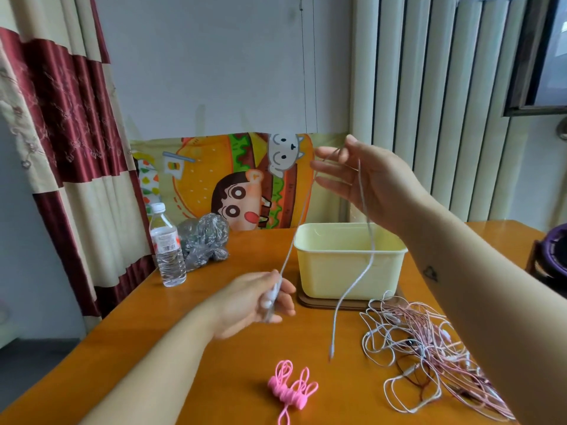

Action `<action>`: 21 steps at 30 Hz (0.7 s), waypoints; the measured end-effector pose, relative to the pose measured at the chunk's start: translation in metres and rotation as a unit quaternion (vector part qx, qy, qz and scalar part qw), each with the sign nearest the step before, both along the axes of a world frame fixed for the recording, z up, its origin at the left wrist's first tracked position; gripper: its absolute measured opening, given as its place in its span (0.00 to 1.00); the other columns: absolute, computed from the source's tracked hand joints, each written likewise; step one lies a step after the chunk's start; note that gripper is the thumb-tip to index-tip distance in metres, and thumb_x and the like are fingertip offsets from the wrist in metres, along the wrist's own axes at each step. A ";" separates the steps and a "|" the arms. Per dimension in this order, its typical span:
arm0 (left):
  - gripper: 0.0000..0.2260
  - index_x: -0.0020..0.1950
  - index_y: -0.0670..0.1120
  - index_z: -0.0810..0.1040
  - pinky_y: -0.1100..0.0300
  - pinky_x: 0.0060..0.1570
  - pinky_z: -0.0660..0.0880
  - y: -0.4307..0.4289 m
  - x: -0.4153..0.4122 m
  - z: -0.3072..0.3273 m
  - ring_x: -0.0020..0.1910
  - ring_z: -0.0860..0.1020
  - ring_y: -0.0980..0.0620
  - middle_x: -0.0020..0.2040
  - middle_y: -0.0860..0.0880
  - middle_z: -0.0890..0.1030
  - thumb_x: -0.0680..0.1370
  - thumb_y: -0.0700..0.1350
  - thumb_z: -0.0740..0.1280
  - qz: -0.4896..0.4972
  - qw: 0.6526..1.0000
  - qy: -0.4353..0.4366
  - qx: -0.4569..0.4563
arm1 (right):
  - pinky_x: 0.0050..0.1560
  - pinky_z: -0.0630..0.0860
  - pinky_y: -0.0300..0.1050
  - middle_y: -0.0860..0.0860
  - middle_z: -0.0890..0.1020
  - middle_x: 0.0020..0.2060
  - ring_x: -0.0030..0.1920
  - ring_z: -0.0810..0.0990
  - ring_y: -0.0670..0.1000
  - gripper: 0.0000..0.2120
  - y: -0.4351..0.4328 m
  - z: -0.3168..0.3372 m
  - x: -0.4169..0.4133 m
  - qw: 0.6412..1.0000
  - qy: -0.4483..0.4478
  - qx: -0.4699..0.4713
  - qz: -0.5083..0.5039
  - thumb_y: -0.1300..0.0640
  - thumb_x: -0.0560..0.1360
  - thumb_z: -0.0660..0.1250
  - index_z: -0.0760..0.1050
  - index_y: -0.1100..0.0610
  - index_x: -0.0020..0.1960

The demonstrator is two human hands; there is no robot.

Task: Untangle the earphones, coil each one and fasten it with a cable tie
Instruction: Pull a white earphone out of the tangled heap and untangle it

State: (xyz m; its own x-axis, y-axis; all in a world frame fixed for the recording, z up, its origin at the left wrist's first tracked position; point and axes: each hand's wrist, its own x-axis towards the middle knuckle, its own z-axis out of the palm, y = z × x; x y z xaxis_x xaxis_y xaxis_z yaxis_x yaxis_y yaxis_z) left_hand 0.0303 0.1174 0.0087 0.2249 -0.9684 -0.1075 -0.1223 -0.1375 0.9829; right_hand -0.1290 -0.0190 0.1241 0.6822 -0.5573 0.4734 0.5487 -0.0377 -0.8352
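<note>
1 white earphone is held up above the table, stretched between both hands. The left hand, in the lower centre of the frame, has its fingers curled around the earbud end of the cord. From there the cord runs up and to the right to the right hand, raised in the upper right. That hand's fingers are spread and nearly straight, with the cord draped over them; whether the thumb presses on it I cannot tell. From the right hand the other end of the cord hangs down in front of the pale yellow tub, its plug dangling just above the table.

A tangle of earphones, pink and white cords with a few dark ones, lies on the table at the lower right, beneath the right forearm. A bundle of pink cable ties lies at the lower centre, apart from the tangle. The tub stands right of centre on a brown mat. At the left edge of the table stand a water bottle and, just beside it, a crumpled plastic bag. Behind them hangs a cartoon cloth, and a red and cream curtain fills the left of the frame
</note>
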 end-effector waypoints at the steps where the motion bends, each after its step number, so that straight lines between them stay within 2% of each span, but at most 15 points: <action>1: 0.14 0.51 0.40 0.76 0.42 0.59 0.74 0.001 -0.004 0.001 0.42 0.81 0.49 0.37 0.45 0.81 0.81 0.48 0.55 -0.034 0.999 0.029 0.001 | 0.48 0.81 0.46 0.53 0.83 0.44 0.47 0.83 0.52 0.20 -0.004 -0.002 0.002 1.000 -0.007 0.019 -0.023 0.56 0.81 0.56 0.71 0.58 0.32; 3: 0.14 0.49 0.40 0.77 0.40 0.57 0.74 0.004 -0.010 0.003 0.38 0.79 0.50 0.35 0.46 0.78 0.79 0.49 0.59 -0.108 0.990 0.091 -0.008 | 0.45 0.81 0.46 0.53 0.83 0.40 0.44 0.83 0.52 0.20 -0.015 -0.009 0.004 0.996 -0.016 0.077 -0.053 0.56 0.82 0.54 0.70 0.59 0.33; 5: 0.13 0.48 0.42 0.79 0.39 0.58 0.73 0.009 -0.013 0.008 0.38 0.79 0.50 0.34 0.47 0.77 0.79 0.49 0.60 -0.196 0.965 0.166 -0.044 | 0.41 0.82 0.46 0.56 0.81 0.40 0.39 0.83 0.52 0.20 -0.026 -0.020 0.005 0.986 -0.013 0.154 -0.060 0.56 0.83 0.53 0.68 0.59 0.34; 7: 0.14 0.54 0.40 0.77 0.37 0.64 0.67 0.012 -0.012 0.018 0.44 0.79 0.48 0.38 0.46 0.78 0.82 0.47 0.55 -0.245 0.924 0.271 -0.115 | 0.34 0.81 0.43 0.57 0.78 0.40 0.32 0.83 0.50 0.19 -0.037 -0.037 0.005 0.971 0.011 0.233 -0.052 0.55 0.83 0.52 0.67 0.58 0.34; 9: 0.16 0.58 0.37 0.73 0.37 0.67 0.61 0.016 -0.010 0.030 0.51 0.79 0.45 0.43 0.43 0.79 0.84 0.46 0.52 -0.229 0.894 0.332 -0.196 | 0.27 0.77 0.38 0.54 0.75 0.36 0.24 0.77 0.47 0.19 -0.044 -0.056 0.003 0.961 0.089 0.260 -0.042 0.53 0.83 0.53 0.67 0.58 0.35; 10: 0.17 0.58 0.37 0.73 0.37 0.68 0.60 0.018 -0.009 0.038 0.52 0.79 0.44 0.45 0.42 0.80 0.84 0.47 0.51 -0.218 0.879 0.363 -0.220 | 0.24 0.74 0.36 0.53 0.74 0.34 0.22 0.73 0.46 0.18 -0.046 -0.066 0.001 0.960 0.157 0.226 -0.042 0.53 0.82 0.54 0.69 0.57 0.36; 12: 0.18 0.55 0.38 0.76 0.38 0.67 0.64 0.017 -0.011 0.051 0.51 0.80 0.46 0.45 0.44 0.81 0.84 0.47 0.51 -0.199 0.830 0.447 -0.268 | 0.22 0.64 0.35 0.51 0.73 0.31 0.22 0.65 0.45 0.16 -0.045 -0.083 -0.002 0.945 0.313 0.080 -0.050 0.54 0.82 0.55 0.72 0.58 0.39; 14: 0.16 0.50 0.42 0.79 0.40 0.60 0.73 0.016 -0.010 0.062 0.48 0.82 0.51 0.43 0.49 0.82 0.82 0.47 0.54 -0.060 0.815 0.468 -0.337 | 0.24 0.59 0.37 0.51 0.71 0.30 0.24 0.62 0.45 0.15 -0.036 -0.093 -0.001 0.901 0.427 -0.072 -0.042 0.54 0.81 0.57 0.76 0.60 0.43; 16: 0.13 0.53 0.44 0.76 0.42 0.58 0.75 0.010 -0.006 0.067 0.51 0.82 0.52 0.46 0.51 0.83 0.82 0.47 0.54 0.062 0.805 0.441 -0.392 | 0.26 0.59 0.37 0.50 0.71 0.30 0.26 0.62 0.46 0.15 -0.020 -0.093 0.001 0.851 0.493 -0.180 -0.024 0.53 0.81 0.59 0.80 0.60 0.45; 19: 0.14 0.59 0.46 0.74 0.47 0.57 0.73 -0.003 0.005 0.063 0.54 0.81 0.52 0.51 0.51 0.84 0.84 0.46 0.50 0.140 0.795 0.423 -0.413 | 0.31 0.63 0.37 0.47 0.72 0.29 0.28 0.65 0.46 0.16 0.006 -0.083 0.006 0.771 0.538 -0.341 -0.017 0.50 0.80 0.60 0.83 0.55 0.45; 21: 0.14 0.59 0.47 0.73 0.49 0.58 0.71 -0.011 0.013 0.057 0.54 0.80 0.53 0.53 0.51 0.83 0.84 0.46 0.49 0.194 0.814 0.376 -0.398 | 0.36 0.65 0.38 0.45 0.73 0.30 0.30 0.67 0.45 0.16 0.022 -0.072 0.005 0.735 0.535 -0.416 0.008 0.48 0.80 0.59 0.83 0.52 0.45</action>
State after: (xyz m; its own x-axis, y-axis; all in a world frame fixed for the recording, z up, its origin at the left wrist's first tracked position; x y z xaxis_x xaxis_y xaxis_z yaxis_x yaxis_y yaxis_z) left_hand 0.0433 0.1065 0.0653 0.6904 -0.6706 0.2714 0.4559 0.6946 0.5564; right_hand -0.1243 0.0026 0.0523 0.9156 -0.3663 -0.1657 -0.3993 -0.7811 -0.4800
